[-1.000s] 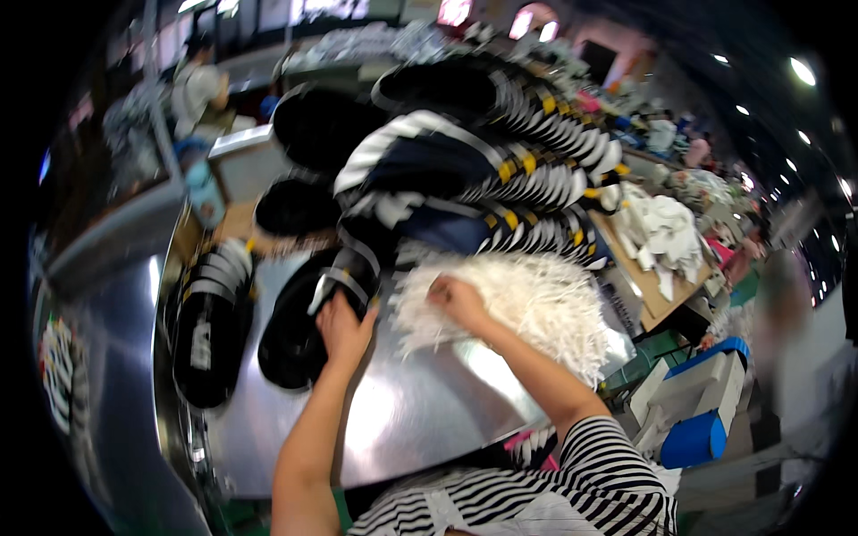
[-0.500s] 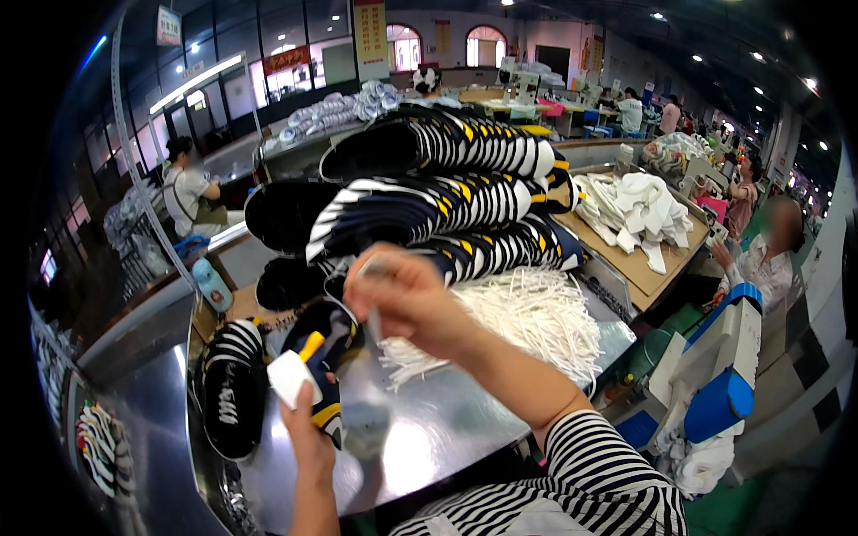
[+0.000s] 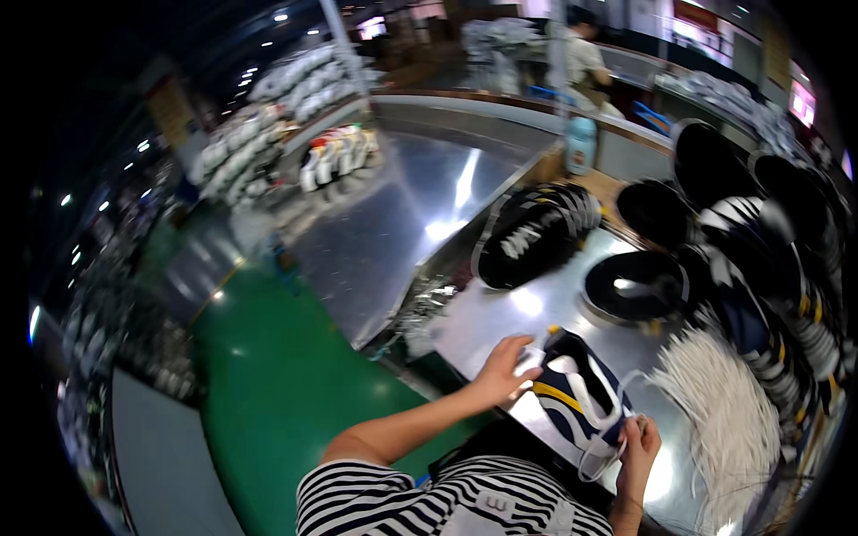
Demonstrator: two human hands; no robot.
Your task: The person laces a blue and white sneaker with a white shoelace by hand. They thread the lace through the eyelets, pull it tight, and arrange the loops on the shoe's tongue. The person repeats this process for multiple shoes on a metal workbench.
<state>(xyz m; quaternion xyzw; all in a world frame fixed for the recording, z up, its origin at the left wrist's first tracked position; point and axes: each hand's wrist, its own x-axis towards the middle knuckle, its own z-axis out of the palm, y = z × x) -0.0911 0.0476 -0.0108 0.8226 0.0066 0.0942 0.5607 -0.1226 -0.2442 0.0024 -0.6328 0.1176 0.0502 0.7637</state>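
Note:
A navy, white and yellow shoe upper (image 3: 572,393) lies on the metal table close in front of me. My left hand (image 3: 502,373) is at its left end, thumb and fingers closed around a small white piece (image 3: 531,361); whether that piece belongs to the upper I cannot tell. At the upper's right end my right hand (image 3: 640,444) has its fingertips pinched together on a thin white shoelace (image 3: 633,379), which loops over the upper. Right of that hand spreads a thick bundle of white laces (image 3: 719,402).
Striped uppers (image 3: 769,295) are piled along the right. A dark nested stack (image 3: 541,230) and a black upper (image 3: 636,284) sit on the table's far part. A blue bottle (image 3: 580,145) stands behind. Left are a metal table (image 3: 384,214) and green floor (image 3: 277,384).
The view has swung left. My right hand has come down from above the table to the upper's right end. My left hand stays by the white piece.

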